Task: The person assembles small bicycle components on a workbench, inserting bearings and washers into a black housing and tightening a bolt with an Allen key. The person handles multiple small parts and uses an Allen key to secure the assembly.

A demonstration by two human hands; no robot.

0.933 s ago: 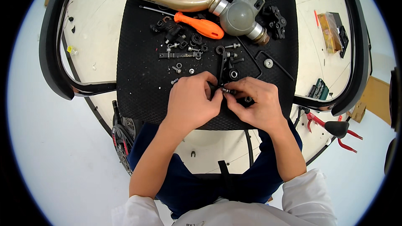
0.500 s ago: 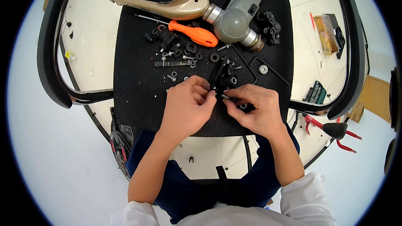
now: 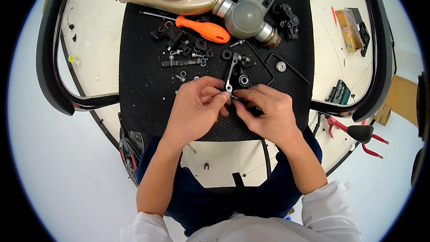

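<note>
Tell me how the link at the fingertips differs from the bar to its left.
The link runs away from the person; the bar lies crosswise. The link's near end is at the fingertips; the bar is untouched. The link's near end looks rounded, the bar's left end squarer. Both are narrow and greyish.

The slim metal arm (image 3: 231,72) has rolled over: a second ago I mostly saw its dark edge, and now a bright grey face is turned up, its round lower end plain to see. The left hand (image 3: 190,110) has opened from its tighter curl, the thumb now at that lower end and a fingertip showing beneath it. Over on the other side, the right hand (image 3: 271,112) has drawn closer in, bringing the small, partly hidden metal piece (image 3: 234,99) at its fingertips right beside the arm's end.
</note>
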